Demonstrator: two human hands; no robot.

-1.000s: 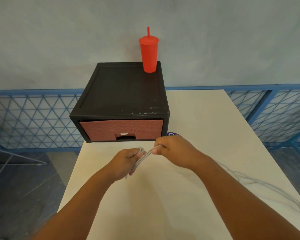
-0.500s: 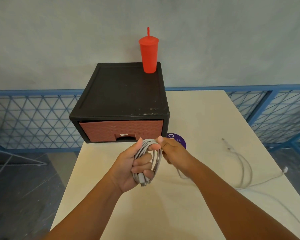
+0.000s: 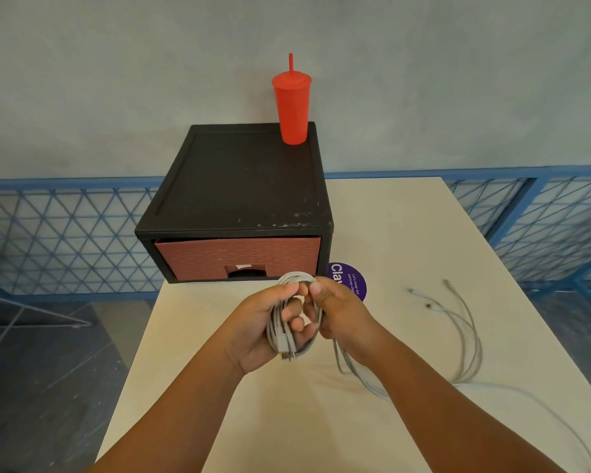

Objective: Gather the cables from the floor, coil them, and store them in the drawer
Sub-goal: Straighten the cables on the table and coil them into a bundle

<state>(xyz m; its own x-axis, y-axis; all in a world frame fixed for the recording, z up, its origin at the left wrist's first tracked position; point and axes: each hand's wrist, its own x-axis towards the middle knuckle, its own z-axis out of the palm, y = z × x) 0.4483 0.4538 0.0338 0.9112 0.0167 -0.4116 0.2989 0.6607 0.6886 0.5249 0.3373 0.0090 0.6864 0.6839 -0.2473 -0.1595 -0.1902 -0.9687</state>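
Head view: left hand (image 3: 253, 331) and right hand (image 3: 338, 310) both grip a white cable coil (image 3: 296, 322); closed red drawer (image 3: 238, 256) beyond, loose cables (image 3: 464, 336) right on bench (image 3: 389, 233).

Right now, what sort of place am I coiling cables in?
Hard to say; perhaps a workshop or office corner: a pale table against a bare wall, blue mesh railing, and a purple pantry sticker.
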